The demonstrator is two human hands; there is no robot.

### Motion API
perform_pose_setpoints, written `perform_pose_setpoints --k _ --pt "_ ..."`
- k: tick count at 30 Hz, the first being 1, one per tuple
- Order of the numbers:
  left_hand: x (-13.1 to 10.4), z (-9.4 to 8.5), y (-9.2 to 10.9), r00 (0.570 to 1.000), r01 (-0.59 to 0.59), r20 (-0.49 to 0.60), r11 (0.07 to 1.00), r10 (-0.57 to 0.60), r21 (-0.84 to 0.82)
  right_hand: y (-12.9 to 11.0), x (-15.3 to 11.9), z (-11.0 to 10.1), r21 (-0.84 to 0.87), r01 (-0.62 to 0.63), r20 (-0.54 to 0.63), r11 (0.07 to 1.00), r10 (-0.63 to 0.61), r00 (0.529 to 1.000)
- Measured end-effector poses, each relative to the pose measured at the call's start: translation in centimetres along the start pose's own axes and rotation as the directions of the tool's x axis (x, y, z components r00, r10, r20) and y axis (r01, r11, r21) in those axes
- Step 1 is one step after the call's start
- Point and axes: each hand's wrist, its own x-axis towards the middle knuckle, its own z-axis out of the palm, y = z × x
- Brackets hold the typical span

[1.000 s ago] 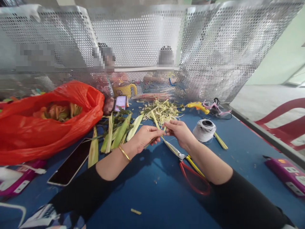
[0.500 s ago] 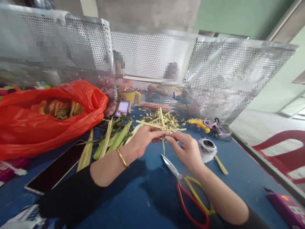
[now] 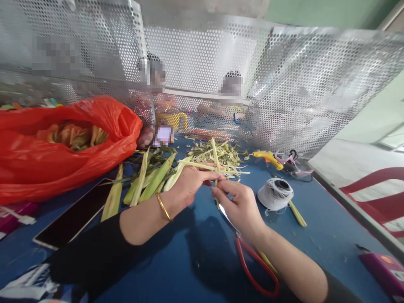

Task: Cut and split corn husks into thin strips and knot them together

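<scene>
My left hand (image 3: 186, 183) pinches crossed pale-green husk strips (image 3: 215, 153) where they meet, one upright and others sideways. Just below the crossing, my right hand (image 3: 241, 204) is closed, thumb against fingers, beside the upright strip's lower end; what it pinches is hidden. Under the right hand and forearm lie scissors (image 3: 257, 269) with one red and one yellow handle, their blades partly covered. To the right of that hand stands a spool of white thread (image 3: 275, 194). Wide green husks (image 3: 158, 181) lie beyond my left wrist.
A red plastic bag (image 3: 120, 126) of husk pieces sits at left, near a dark tablet (image 3: 74, 219). Husk scraps (image 3: 217, 151) are piled behind my hands. A yellow glue gun (image 3: 268, 159) lies at the right. Perforated metal panels (image 3: 195, 59) stand behind, people beyond them.
My right hand has moved slightly down from the crossing and now covers more of the scissors. The left hand keeps its hold on the strips. The view has tilted down a little.
</scene>
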Motion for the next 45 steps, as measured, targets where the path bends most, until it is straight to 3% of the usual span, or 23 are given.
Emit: perform_pose_setpoints --k 5,8,13,16,19,21,23,25,28,30,35,37,39,42,45 --pt "-0.1 0.1 -0.5 1.000 0.002 -0.028 1.000 -0.002 -0.007 0.1 -0.2 0.4 -0.119 0.116 -0.012 0.986 -0.118 0.993" --pt "0.3 -0.4 -0.5 0.999 0.026 0.034 0.999 -0.026 -0.023 0.1 -0.2 0.2 -0.198 0.165 -0.014 0.966 -0.171 0.985" --pt "1.0 -1.5 0.3 0.984 0.087 0.163 0.995 -0.078 -0.050 0.5 0.5 -2.3 -0.503 0.226 -0.160 0.834 -0.347 0.924" --pt "1.0 -1.5 0.4 0.978 0.114 0.174 0.993 -0.111 -0.008 1.4 1.2 -3.3 -0.604 0.182 -0.160 0.776 -0.342 0.926" --pt "1.0 -1.3 -0.1 0.984 0.111 0.138 0.993 -0.116 0.046 2.2 1.6 -3.2 -0.490 0.213 -0.037 0.845 -0.264 0.964" --pt "1.2 -1.2 -0.2 0.985 0.127 0.111 0.991 -0.131 0.039 2.2 1.8 -3.1 -0.288 0.136 -0.031 0.948 -0.151 0.988" --pt "1.3 -1.3 0.1 0.975 0.194 0.121 0.980 -0.188 -0.037 1.8 1.9 -3.5 -0.038 -0.012 -0.104 0.999 0.008 0.995" --pt "1.4 -1.5 0.5 0.952 0.281 0.166 0.947 -0.256 -0.152 1.4 2.0 -4.1 0.152 -0.101 -0.206 0.983 0.131 0.970" --pt "1.4 -1.6 0.9 0.921 0.365 0.251 0.884 -0.297 -0.292 1.2 2.2 -4.5 0.218 -0.121 -0.294 0.968 0.183 0.938" --pt "1.3 -1.6 0.7 0.904 0.401 0.295 0.851 -0.308 -0.339 1.5 2.2 -3.9 0.216 -0.148 -0.244 0.965 0.200 0.949" --pt "1.2 -1.4 0.0 0.875 0.452 0.344 0.828 -0.340 -0.332 2.5 2.0 -1.2 0.298 -0.208 0.005 0.932 0.216 0.976" --pt "1.1 -1.2 -0.1 0.880 0.437 0.326 0.857 -0.345 -0.273 2.5 1.7 -0.8 0.259 -0.216 0.001 0.942 0.223 0.975" --pt "1.0 -1.1 -0.2 0.912 0.367 0.262 0.913 -0.316 -0.179 2.4 1.5 -0.9 0.152 -0.183 -0.021 0.971 0.189 0.982" --pt "0.8 -0.9 -0.4 0.965 0.187 0.185 0.982 -0.183 -0.006 2.3 1.3 -1.3 -0.031 -0.083 -0.031 0.996 0.082 0.996" --pt "0.8 -0.8 -0.7 0.985 0.074 0.147 0.992 -0.088 0.099 2.6 1.5 -1.4 -0.173 0.006 -0.026 0.985 -0.011 1.000"
